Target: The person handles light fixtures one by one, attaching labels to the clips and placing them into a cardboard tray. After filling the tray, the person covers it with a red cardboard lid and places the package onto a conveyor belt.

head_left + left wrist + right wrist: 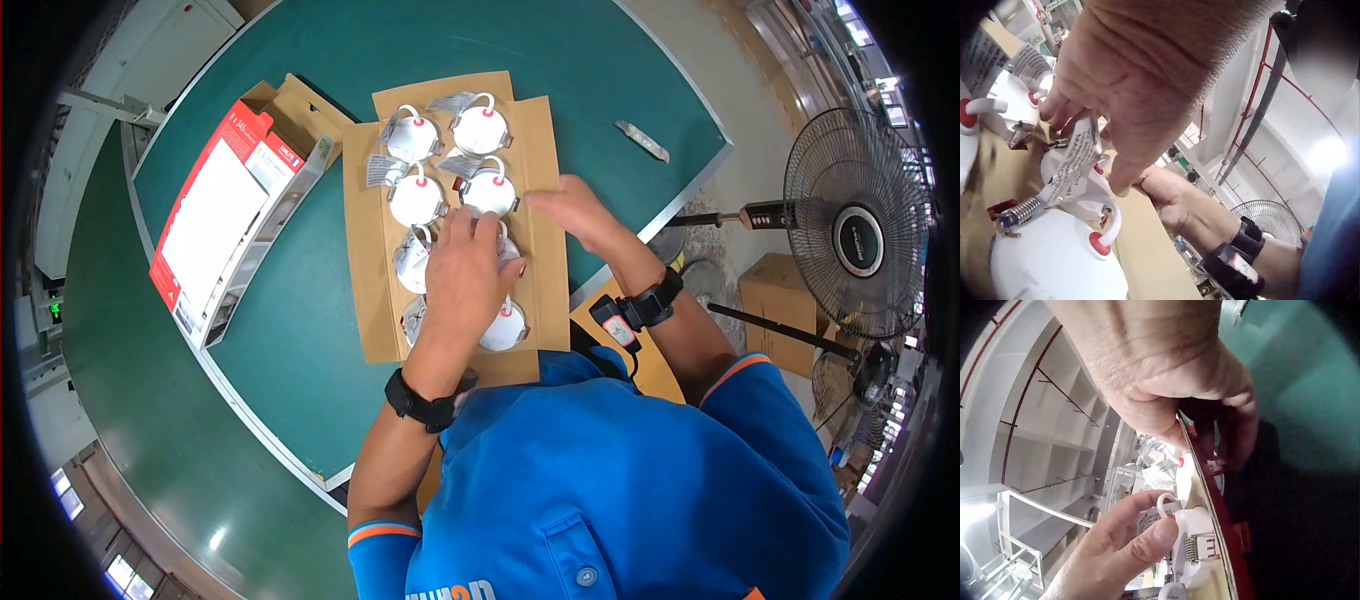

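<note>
Several round white downlights lie in two columns in a cardboard tray with raised side flaps. Each has a white looped cable with a red grommet, and metal spring clips show at their sides. My left hand reaches over the right column, fingers extended and thumb out to the side, touching a downlight in the right wrist view. My right hand pinches the tray's right edge, thumb on the inner face and fingers behind it. Printed paper labels hang off the cables.
A red and white carton with an open cardboard flap lies left of the tray on the green table. A small white packet lies at the right. Beyond the table's right edge stands a black fan near a cardboard box.
</note>
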Demonstrator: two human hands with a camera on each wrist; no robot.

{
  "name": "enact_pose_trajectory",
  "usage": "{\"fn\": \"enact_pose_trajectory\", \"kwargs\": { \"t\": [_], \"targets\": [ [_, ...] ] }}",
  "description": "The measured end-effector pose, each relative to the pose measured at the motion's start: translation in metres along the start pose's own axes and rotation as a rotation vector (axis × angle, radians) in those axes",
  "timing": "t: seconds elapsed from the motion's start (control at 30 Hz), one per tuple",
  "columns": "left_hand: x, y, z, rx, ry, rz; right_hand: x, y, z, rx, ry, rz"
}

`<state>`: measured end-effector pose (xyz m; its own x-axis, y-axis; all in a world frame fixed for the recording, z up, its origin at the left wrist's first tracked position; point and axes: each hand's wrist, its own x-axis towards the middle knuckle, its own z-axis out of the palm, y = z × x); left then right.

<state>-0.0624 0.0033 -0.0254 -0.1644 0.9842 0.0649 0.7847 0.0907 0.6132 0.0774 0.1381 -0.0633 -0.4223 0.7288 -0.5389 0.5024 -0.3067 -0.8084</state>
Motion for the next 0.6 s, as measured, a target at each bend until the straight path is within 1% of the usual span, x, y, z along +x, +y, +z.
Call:
{"fn": "enact_pose_trajectory", "kwargs": {
  "t": [0.07,0.17,0.27,0.37,0.47,0.57,0.6],
  "targets": [
    [-0.002,-0.002,0.001,0.002,0.019,0.011,-0.002,-0.006,-0.001,-0.068,-0.031,0.053],
    [-0.002,-0.004,0.001,0.008,0.013,0.028,-0.001,-0.005,0.000,-0.076,-0.012,0.048],
    [-0.003,-0.007,0.001,0.048,-0.012,0.051,-0.002,-0.004,0.003,-0.186,0.036,0.005],
    [-0.006,-0.009,0.005,0.080,0.027,0.071,0.003,0.003,0.005,-0.326,0.079,-0.056],
    [-0.009,-0.016,0.012,0.081,0.053,0.084,0.002,-0.001,0.005,-0.345,0.090,-0.008],
    [-0.006,-0.016,0.011,0.039,0.052,0.073,0.003,0.001,0.005,-0.347,0.091,-0.027],
    [-0.005,-0.014,0.011,0.066,0.035,0.046,0.004,0.002,0.005,-0.360,0.087,-0.024]
  ]
}}
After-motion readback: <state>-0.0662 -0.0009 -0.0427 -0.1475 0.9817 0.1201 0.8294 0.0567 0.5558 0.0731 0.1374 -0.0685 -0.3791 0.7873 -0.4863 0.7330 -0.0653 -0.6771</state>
